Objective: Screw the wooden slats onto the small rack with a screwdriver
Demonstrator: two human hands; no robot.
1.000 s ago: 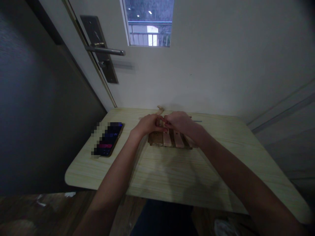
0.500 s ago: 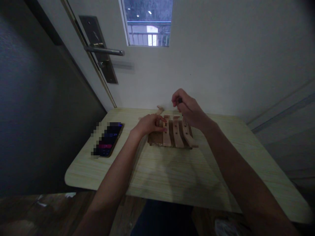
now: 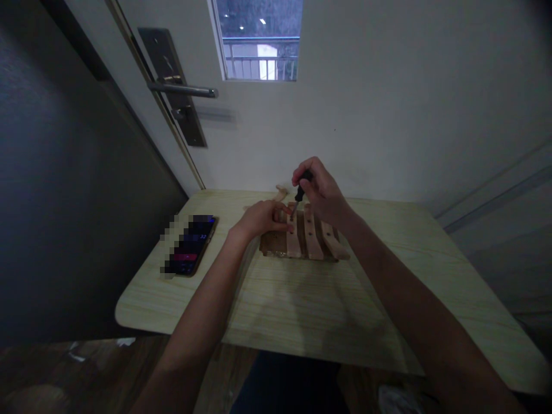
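Observation:
A screwdriver [image 3: 299, 192] with a black handle is gripped in my right hand [image 3: 321, 187]. It points down, its tip at the upper hole on the leftmost of three light wooden strips [image 3: 294, 246]. My left hand [image 3: 261, 220] holds that strip from the left, thumb and fingertips pressed around its holes. The middle wooden strip [image 3: 313, 244] and the right wooden strip [image 3: 335, 244] lie beside it, with dark holes or screw heads in them. All three rest across a brown wooden board [image 3: 273, 244]; my right hand partly hides its far right side.
A small curved wooden piece [image 3: 281, 192] lies at the table's back edge. A phone [image 3: 192, 247] with a lit screen lies at the left of the pale table [image 3: 276, 305]. Behind the table stands a white door [image 3: 379, 103] with a metal handle [image 3: 185, 89].
My right hand has moved left and brought the screwdriver's tip to the leftmost strip. My left hand stays in place.

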